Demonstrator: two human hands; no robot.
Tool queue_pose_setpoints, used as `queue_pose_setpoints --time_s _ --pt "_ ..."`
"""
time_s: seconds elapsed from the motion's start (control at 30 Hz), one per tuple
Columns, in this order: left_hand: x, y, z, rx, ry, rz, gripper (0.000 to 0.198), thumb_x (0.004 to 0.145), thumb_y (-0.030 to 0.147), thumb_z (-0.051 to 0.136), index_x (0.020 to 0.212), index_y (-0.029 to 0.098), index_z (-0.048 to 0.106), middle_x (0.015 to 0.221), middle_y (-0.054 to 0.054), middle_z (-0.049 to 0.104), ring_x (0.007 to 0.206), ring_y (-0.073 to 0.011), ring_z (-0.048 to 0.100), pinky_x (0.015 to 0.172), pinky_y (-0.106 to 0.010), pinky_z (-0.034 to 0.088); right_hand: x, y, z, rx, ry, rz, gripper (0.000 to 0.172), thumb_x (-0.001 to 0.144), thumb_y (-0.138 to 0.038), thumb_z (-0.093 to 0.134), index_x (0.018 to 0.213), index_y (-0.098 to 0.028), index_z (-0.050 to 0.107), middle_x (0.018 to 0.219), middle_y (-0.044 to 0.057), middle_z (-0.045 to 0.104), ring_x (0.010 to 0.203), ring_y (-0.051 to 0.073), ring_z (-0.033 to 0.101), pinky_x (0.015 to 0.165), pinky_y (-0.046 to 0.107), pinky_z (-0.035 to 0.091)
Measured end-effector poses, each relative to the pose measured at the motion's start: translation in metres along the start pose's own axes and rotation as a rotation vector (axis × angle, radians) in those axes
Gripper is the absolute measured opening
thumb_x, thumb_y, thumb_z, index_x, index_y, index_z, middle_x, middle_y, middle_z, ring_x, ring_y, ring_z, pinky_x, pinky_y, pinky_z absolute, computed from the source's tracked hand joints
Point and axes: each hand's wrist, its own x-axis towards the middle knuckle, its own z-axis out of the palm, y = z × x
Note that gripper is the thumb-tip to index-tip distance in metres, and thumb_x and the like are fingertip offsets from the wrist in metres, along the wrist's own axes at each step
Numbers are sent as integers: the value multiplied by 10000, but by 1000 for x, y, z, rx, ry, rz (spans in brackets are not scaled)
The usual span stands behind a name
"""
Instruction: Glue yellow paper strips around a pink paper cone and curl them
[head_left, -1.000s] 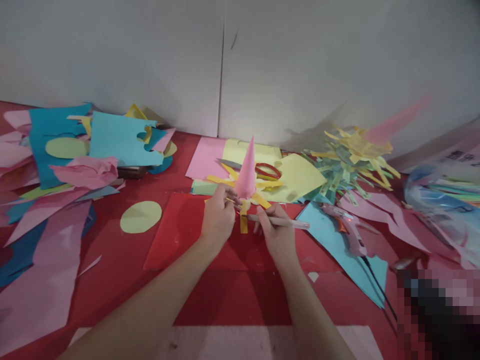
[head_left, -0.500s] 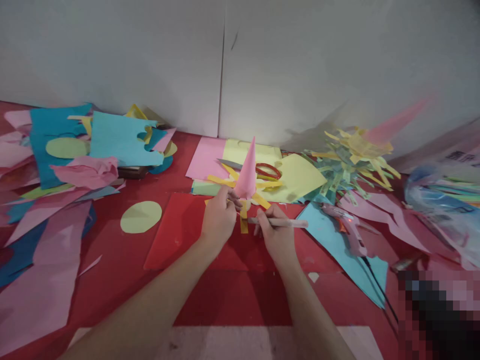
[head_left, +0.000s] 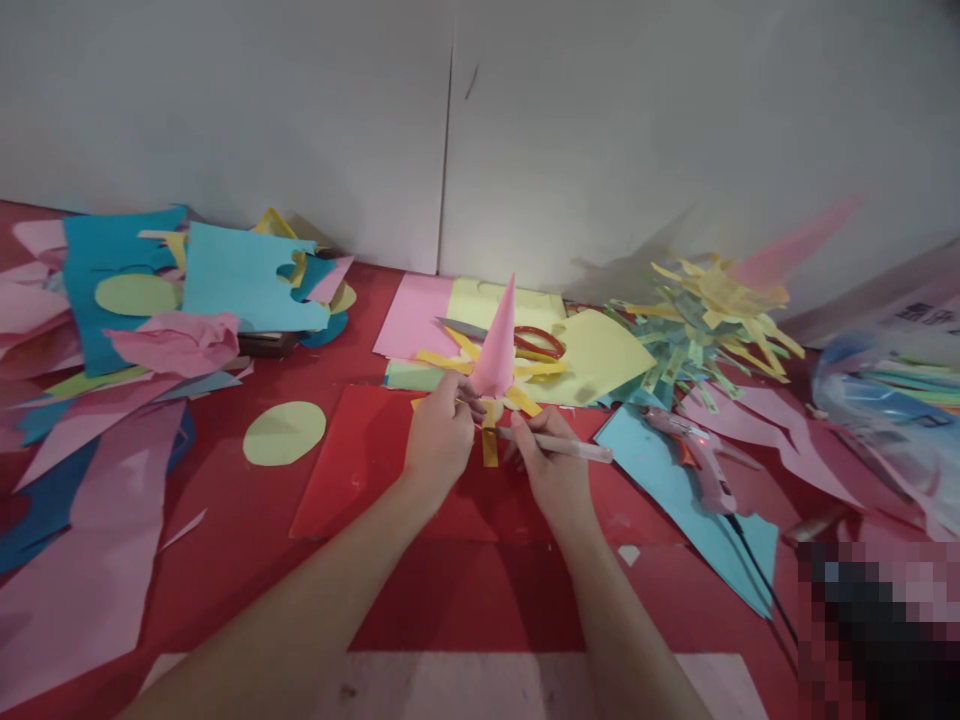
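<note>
A pink paper cone [head_left: 496,345] stands point up at the centre, with yellow paper strips [head_left: 490,450] spreading out from its base. My left hand [head_left: 442,425] is closed on the strips at the left of the base, its fingertips partly hidden. In my right hand [head_left: 551,460] is a slim pale pen [head_left: 574,448], gripped as for writing and pointing left. Its tip is at the yellow strip in front of the cone. Behind the cone lie scissors with red handles [head_left: 538,343], partly covered by the strips.
Under the hands is a red board [head_left: 352,480]. A pink hot glue gun [head_left: 701,465] rests on blue paper [head_left: 750,560] at right. Further back stands a similar cone with fringed strips [head_left: 720,300]. Paper scraps [head_left: 112,500] pile up at left, near a pale green oval [head_left: 285,433].
The pen has tilted, its tip moving slightly left and up onto the yellow strip. My left hand keeps its hold, and the view has shifted very slightly.
</note>
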Motion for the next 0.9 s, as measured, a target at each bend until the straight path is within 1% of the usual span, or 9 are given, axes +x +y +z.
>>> queue_pose_setpoints --time_s 0.13,0.3,0.43,0.53,0.7,0.8,0.9 --pt "0 -1 0 -7 0 8 230 683 42 360 775 216 478 682 29 579 629 -119 588 639 -251 470 0 0 0 -19 31 -8 311 826 -381 531 609 -220 379 472 -69 484 463 95 456 494 216 367" --pt "0 -1 0 -4 -3 16 234 692 44 357 783 220 482 678 31 574 618 -117 584 644 -257 470 -1 0 -1 -35 17 -16 306 824 -349 526 597 -222 364 455 -74 472 457 94 457 492 211 361" --pt "0 -1 0 -12 0 11 230 689 43 357 776 220 477 680 31 573 620 -119 585 639 -257 469 -1 -4 -1 -49 43 -11 299 821 -325 509 587 -225 352 428 -76 466 431 94 449 479 212 346" --pt "0 -1 0 -26 1 13 238 685 40 352 777 220 478 672 33 572 618 -120 586 632 -254 467 -1 -8 -1 -22 23 15 289 808 -320 513 585 -227 354 403 -79 463 396 92 431 452 211 327" --pt "-1 3 -1 -81 31 53 238 684 42 351 774 218 484 673 38 583 614 -116 585 628 -246 462 -2 -8 -2 24 63 31 291 801 -288 511 577 -224 337 395 -82 457 407 89 468 474 203 349" --pt "-2 5 -1 -112 32 67 253 660 29 345 769 214 479 631 49 567 597 -111 578 634 -241 460 -2 -7 -2 7 38 34 273 795 -286 511 584 -225 349 391 -80 467 394 90 457 462 205 342" --pt "-2 7 -1 -127 -9 50 249 650 30 347 761 210 477 611 50 560 577 -108 569 622 -237 458 -3 -7 -2 -3 17 38 265 787 -274 512 580 -226 353 378 -78 464 386 92 447 459 209 343"
